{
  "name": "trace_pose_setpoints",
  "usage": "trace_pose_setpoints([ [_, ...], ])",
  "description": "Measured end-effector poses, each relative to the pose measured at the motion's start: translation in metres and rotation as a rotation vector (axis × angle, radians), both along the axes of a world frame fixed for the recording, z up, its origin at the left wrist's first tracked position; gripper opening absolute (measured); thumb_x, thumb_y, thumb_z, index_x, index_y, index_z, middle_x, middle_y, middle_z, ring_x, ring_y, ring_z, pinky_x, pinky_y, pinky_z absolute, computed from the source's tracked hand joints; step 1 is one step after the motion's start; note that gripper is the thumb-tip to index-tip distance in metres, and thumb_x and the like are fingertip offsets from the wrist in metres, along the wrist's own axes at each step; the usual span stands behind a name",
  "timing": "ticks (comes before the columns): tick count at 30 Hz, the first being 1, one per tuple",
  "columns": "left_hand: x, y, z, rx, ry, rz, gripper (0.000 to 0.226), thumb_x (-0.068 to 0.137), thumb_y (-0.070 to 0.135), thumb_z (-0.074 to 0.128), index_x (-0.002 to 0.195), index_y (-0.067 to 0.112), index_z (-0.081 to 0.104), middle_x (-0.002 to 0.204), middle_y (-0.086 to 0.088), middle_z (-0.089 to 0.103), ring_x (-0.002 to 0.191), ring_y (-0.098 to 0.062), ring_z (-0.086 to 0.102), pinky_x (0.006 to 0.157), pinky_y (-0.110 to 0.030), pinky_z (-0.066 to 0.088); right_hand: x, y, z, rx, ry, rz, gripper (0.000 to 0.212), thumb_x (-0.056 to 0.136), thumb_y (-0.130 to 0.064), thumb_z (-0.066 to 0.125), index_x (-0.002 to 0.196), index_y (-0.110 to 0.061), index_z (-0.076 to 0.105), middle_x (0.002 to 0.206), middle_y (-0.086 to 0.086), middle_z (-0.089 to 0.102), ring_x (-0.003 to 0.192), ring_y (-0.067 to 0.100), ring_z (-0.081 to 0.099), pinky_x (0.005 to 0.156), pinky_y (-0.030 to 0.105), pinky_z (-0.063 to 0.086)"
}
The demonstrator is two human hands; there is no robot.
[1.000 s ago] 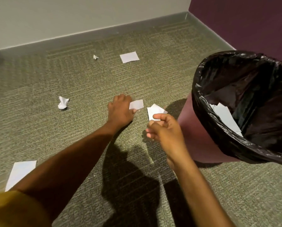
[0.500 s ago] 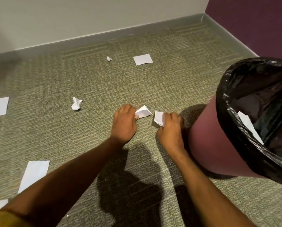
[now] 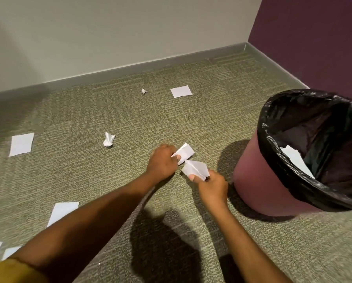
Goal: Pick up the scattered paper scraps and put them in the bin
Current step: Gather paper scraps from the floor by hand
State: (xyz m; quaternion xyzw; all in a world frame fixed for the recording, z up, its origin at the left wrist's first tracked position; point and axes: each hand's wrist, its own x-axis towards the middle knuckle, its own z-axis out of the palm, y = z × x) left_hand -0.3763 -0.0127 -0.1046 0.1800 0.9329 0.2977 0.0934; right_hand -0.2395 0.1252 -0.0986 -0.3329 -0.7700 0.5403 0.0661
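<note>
I watch the left hand (image 3: 162, 163) pinch a folded white paper scrap (image 3: 184, 153), fingers curled. Just beside it, the right hand (image 3: 210, 185) grips a creased white paper scrap (image 3: 196, 169). The round maroon bin with black plastic liner (image 3: 250, 180) stands just right of that hand.

Bin (image 3: 252, 180) close right, carpet (image 3: 191, 123) seemingly free

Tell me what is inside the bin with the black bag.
Inside the bin, white paper lies against the black liner. Its near rim hides the bottom, so anything deeper cannot be seen.
</note>
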Motion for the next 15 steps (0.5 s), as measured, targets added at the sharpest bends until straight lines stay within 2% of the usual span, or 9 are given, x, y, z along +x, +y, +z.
trace_pose_setpoints([
  [2, 0.01, 0.0, 0.017, 0.069, -0.085, 0.027, 0.017, 0.1, 0.025, 0.068, 0.087, 0.015, 0.063, 0.097, -0.007, 0.067, 0.092, -0.027, 0.061, 0.073, -0.035, 0.043, 0.005, -0.004, 0.013, -0.189, 0.043, -0.063, 0.021, 0.082, -0.024, 0.09, 0.1, -0.029, 0.079, 0.087, -0.01, 0.08, 0.087, 0.018, 0.078, 0.077, 0.04, 0.064],
  [4, 0.019, 0.001, 0.037, 0.139, -0.168, 0.03, 0.017, 0.1, 0.023, 0.068, 0.092, 0.009, 0.068, 0.096, -0.009, 0.073, 0.091, -0.031, 0.068, 0.076, -0.04, 0.052, 0.008, -0.007, 0.028, -0.284, 0.099, -0.067, 0.029, 0.081, -0.027, 0.09, 0.109, -0.027, 0.08, 0.096, -0.009, 0.083, 0.092, 0.017, 0.079, 0.081, 0.044, 0.065],
  [6, 0.027, 0.0, 0.057, 0.206, -0.22, -0.005, 0.008, 0.097, 0.018, 0.067, 0.093, 0.013, 0.072, 0.092, -0.009, 0.076, 0.089, -0.033, 0.073, 0.079, -0.049, 0.06, 0.011, -0.009, 0.047, -0.333, 0.151, -0.054, 0.034, 0.081, -0.029, 0.089, 0.113, -0.026, 0.079, 0.101, -0.009, 0.083, 0.095, 0.017, 0.079, 0.082, 0.042, 0.064],
  [8, 0.034, 0.0, 0.078, 0.29, -0.273, -0.03, 0.012, 0.092, 0.008, 0.065, 0.094, 0.016, 0.074, 0.089, -0.01, 0.078, 0.083, -0.032, 0.077, 0.077, -0.052, 0.063, 0.013, -0.01, 0.069, -0.37, 0.19, -0.046, 0.037, 0.08, -0.031, 0.088, 0.115, -0.026, 0.078, 0.102, -0.008, 0.083, 0.097, 0.017, 0.079, 0.086, 0.044, 0.065],
  [12, 0.047, 0.004, 0.122, 0.476, -0.366, -0.017, 0.021, 0.099, 0.001, 0.058, 0.108, 0.01, 0.075, 0.089, -0.015, 0.079, 0.069, -0.022, 0.072, 0.063, -0.034, 0.059, 0.015, -0.011, 0.109, -0.43, 0.291, -0.042, 0.028, 0.091, -0.015, 0.084, 0.116, -0.023, 0.077, 0.104, -0.003, 0.083, 0.1, 0.022, 0.079, 0.085, 0.038, 0.066],
  [15, 0.055, 0.006, 0.151, 0.568, -0.382, -0.021, 0.022, 0.099, 0.001, 0.054, 0.109, 0.004, 0.074, 0.08, -0.015, 0.074, 0.063, -0.02, 0.065, 0.058, -0.031, 0.051, 0.019, -0.013, 0.14, -0.448, 0.384, -0.021, 0.029, 0.093, -0.01, 0.081, 0.12, -0.02, 0.076, 0.107, 0.0, 0.083, 0.101, 0.024, 0.08, 0.082, 0.034, 0.066],
])
